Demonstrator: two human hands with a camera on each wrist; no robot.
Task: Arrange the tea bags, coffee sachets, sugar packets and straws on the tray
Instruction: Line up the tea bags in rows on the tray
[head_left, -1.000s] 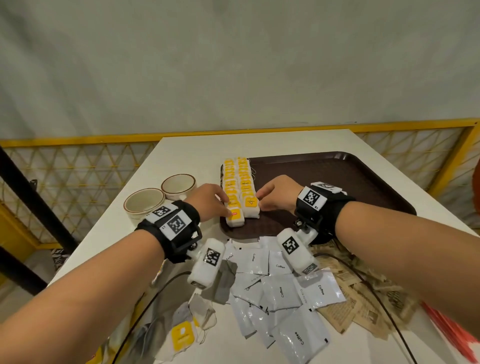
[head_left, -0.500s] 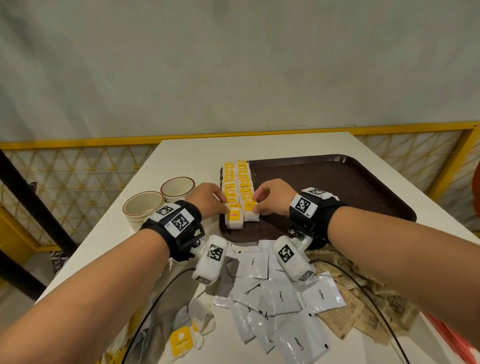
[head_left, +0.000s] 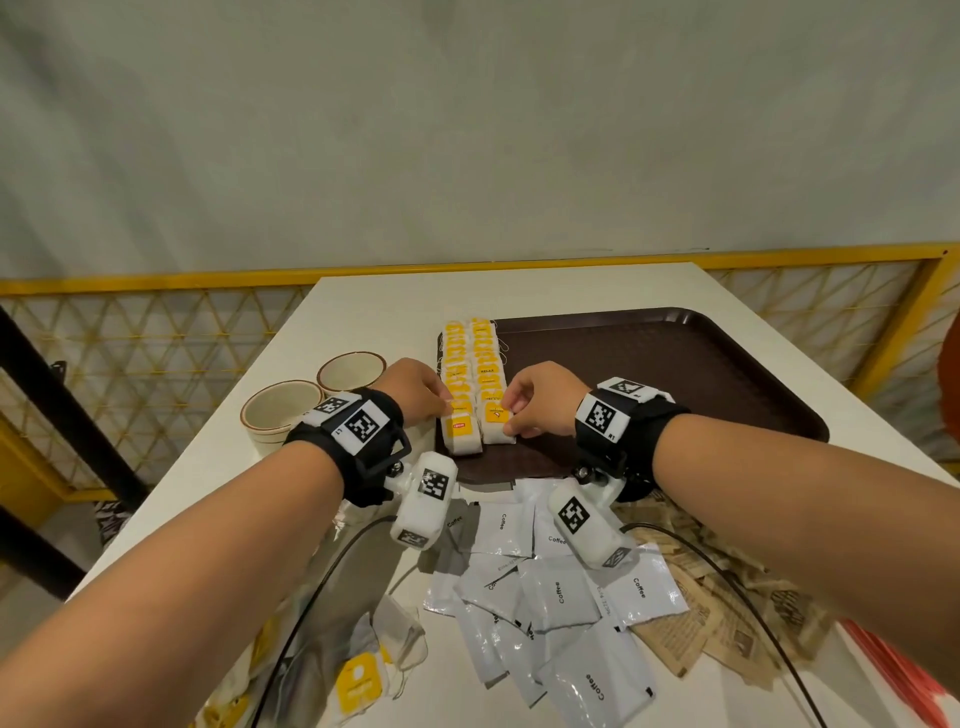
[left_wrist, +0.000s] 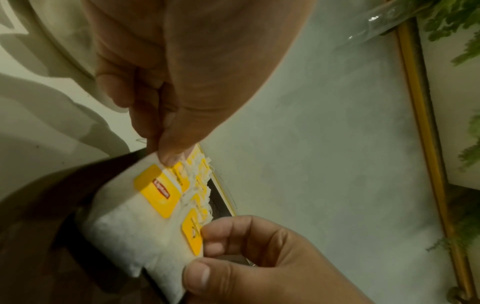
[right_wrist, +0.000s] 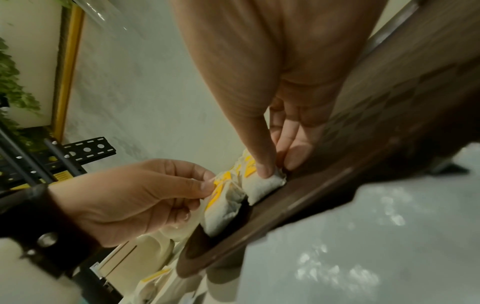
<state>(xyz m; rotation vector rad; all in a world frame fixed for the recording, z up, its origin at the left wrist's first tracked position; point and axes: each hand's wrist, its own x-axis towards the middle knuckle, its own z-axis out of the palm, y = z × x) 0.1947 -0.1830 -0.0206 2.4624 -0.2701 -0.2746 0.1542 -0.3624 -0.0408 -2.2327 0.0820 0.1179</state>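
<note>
Brown tray (head_left: 675, 374) on white desk (head_left: 395, 301). Its left edge carries two rows of tea bags (head_left: 475, 379), white with yellow tags, packed side by side and running front to back; rest of tray floor bare.

Left hand (head_left: 415, 389) at the near end of the left row — fingers (left_wrist: 168, 152) curled, thumb tip pinching the front tea bag's top edge by its yellow tag (left_wrist: 158, 191). Right hand (head_left: 537, 397) at the near end of the right row, thumb and fingers (right_wrist: 265, 168) pinching the front bag there (head_left: 496, 426). Both front bags lie on the tray near its front rim.

Off the tray: two empty cups (head_left: 311, 400) left of it, touching each other. In front, a loose heap of coffee sachets (head_left: 550, 597) — brown sugar packets (head_left: 727, 613) to their right, a few stray tea bags (head_left: 363, 675) at near left. Red straws (head_left: 904, 675) at the far right edge, mostly cut off.
</note>
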